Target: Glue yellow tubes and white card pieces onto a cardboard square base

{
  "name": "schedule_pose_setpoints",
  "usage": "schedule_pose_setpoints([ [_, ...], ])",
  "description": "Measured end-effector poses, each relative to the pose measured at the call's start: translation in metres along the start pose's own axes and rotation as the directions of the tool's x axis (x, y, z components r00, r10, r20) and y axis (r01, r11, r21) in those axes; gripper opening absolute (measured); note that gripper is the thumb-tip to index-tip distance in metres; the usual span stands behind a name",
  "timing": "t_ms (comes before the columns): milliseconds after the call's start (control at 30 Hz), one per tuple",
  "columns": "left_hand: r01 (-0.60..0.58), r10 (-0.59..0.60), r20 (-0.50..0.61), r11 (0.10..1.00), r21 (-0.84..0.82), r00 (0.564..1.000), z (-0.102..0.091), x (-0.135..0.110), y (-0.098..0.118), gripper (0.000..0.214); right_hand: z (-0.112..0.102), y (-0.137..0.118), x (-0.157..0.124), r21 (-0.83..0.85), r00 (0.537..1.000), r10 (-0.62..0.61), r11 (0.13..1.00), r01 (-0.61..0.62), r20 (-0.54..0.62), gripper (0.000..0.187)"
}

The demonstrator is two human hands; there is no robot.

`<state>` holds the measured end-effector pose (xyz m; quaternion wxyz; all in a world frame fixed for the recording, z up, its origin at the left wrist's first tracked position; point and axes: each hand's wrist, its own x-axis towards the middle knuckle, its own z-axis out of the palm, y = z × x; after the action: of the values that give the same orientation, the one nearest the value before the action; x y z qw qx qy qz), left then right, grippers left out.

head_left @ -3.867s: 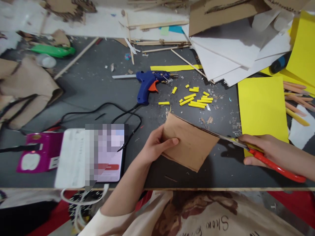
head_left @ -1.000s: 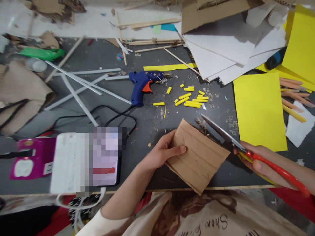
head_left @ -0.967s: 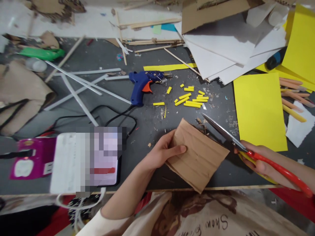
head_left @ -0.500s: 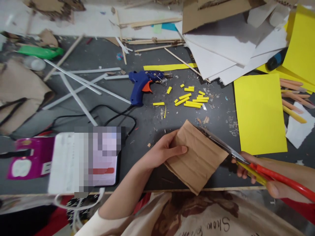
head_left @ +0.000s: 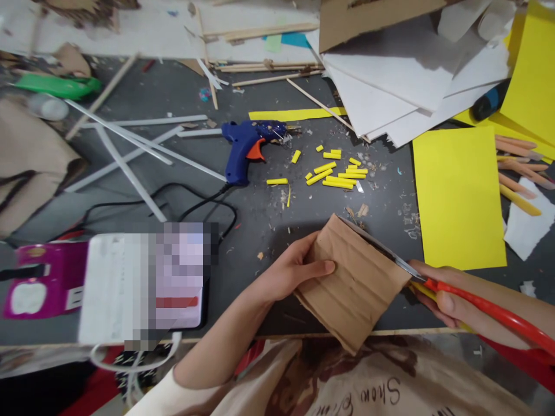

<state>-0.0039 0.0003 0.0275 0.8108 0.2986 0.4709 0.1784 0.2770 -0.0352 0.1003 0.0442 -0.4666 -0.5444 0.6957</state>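
Observation:
My left hand [head_left: 288, 271] grips a folded brown piece of cardboard [head_left: 358, 283] by its left side, thumb lying on top. The cardboard is creased and held tilted near the table's front edge. Red-handled scissors [head_left: 485, 309] are in my right hand [head_left: 455, 294]. Their metal blades run along the cardboard's upper right edge; the lower blade is mostly hidden. A strip of yellow shows under my right fingers, and I cannot tell whether it belongs to the scissors.
Beyond the cardboard lie short yellow rolls [head_left: 338, 182] and a blue glue gun [head_left: 243, 150]. White glue sticks [head_left: 130, 173] and a phone [head_left: 182, 289] are on the left. A yellow sheet [head_left: 457, 196], white sheets [head_left: 390, 98] and rolled tan sticks [head_left: 520, 167] occupy the right.
The cardboard and my left hand have shifted slightly right and towards me. My right hand has moved a little up and left, its fingers closing the scissors' handles, the blades now narrower along the edge.

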Motion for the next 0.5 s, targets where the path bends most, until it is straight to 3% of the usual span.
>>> schedule_pose_setpoints([
  [167,0.023,-0.023,-0.002,0.999,-0.037,1.000,0.002,0.000,0.001,0.059,0.000,-0.017,0.001,0.089,0.993,0.113,0.989,-0.115,0.019,0.076],
  [333,0.025,-0.025,-0.011,0.999,-0.042,1.000,0.004,0.000,0.000,0.061,0.003,-0.013,0.004,0.103,0.994,0.106,0.989,-0.106,0.006,0.070],
  [500,0.014,-0.015,-0.020,0.999,-0.032,1.000,0.003,-0.001,-0.002,0.061,0.004,-0.001,0.007,-0.014,0.995,0.086,0.996,-0.087,-0.049,0.070],
])
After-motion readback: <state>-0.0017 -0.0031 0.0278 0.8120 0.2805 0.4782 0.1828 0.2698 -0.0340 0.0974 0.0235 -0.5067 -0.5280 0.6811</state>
